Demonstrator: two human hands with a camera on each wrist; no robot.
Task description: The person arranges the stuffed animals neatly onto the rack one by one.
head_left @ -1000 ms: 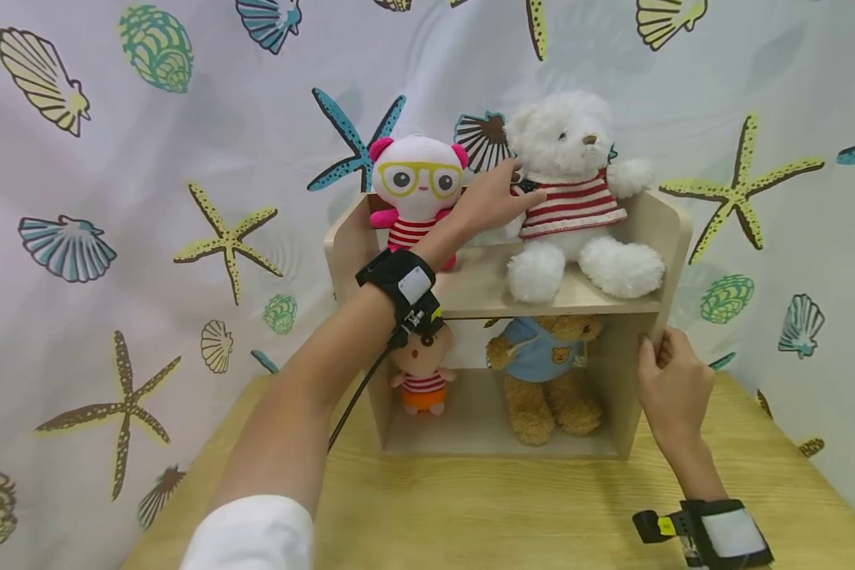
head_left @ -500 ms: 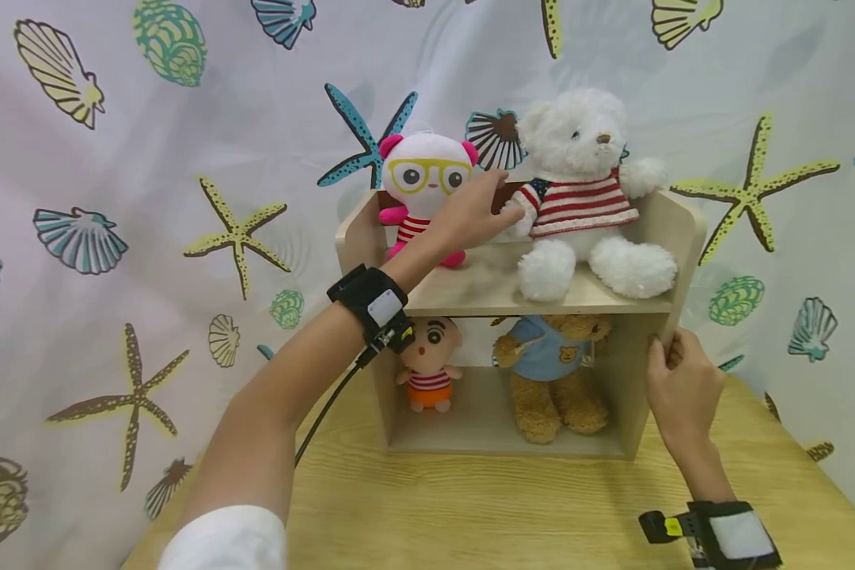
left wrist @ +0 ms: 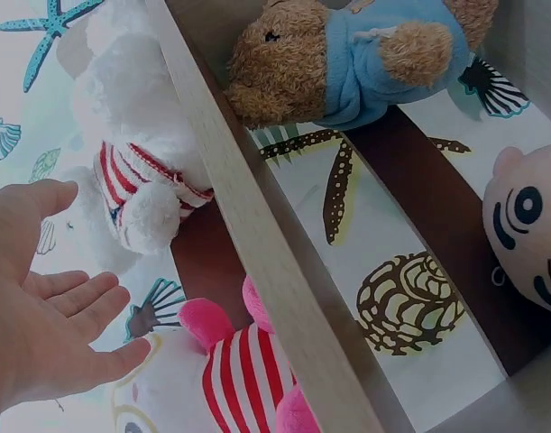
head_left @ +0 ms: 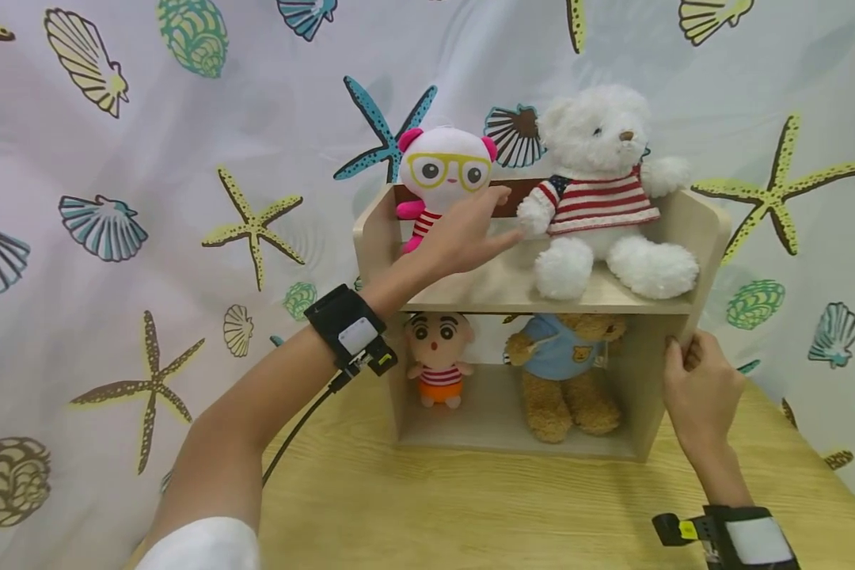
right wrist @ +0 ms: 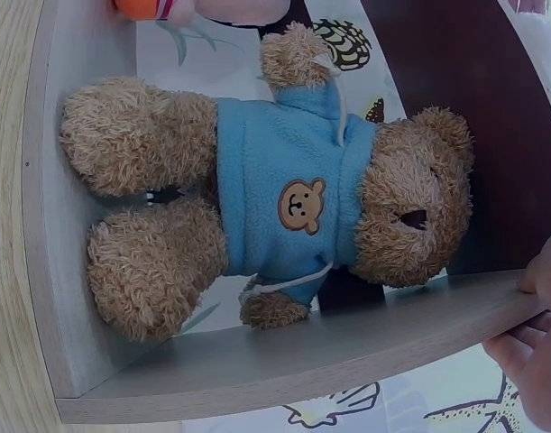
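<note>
My left hand (head_left: 466, 233), fingers loosely extended, reaches over the upper level of a small wooden shelf (head_left: 484, 294) and overlaps the pink-and-white plush panda (head_left: 445, 162) in yellow glasses. Its thumb points at the paw of a white teddy bear (head_left: 602, 198) in a red-striped sweater, sitting on the right. In the left wrist view the palm of the hand (left wrist: 41, 316) holds nothing. My right hand (head_left: 704, 388) pinches the front edge of the shelf's right side panel, thumb inside and fingers outside, as the right wrist view shows.
On the lower level, a plush doll (head_left: 439, 360) in orange shorts sits left and a brown teddy bear (head_left: 566, 372) in a blue hoodie sits right. The shelf stands on a wooden table (head_left: 470, 507) before a shell-patterned curtain (head_left: 185, 261).
My left hand has drawn back from the white teddy bear's shoulder, leftward and down, now overlapping the panda. My right hand keeps its hold on the side panel. The head view has shifted slightly.
</note>
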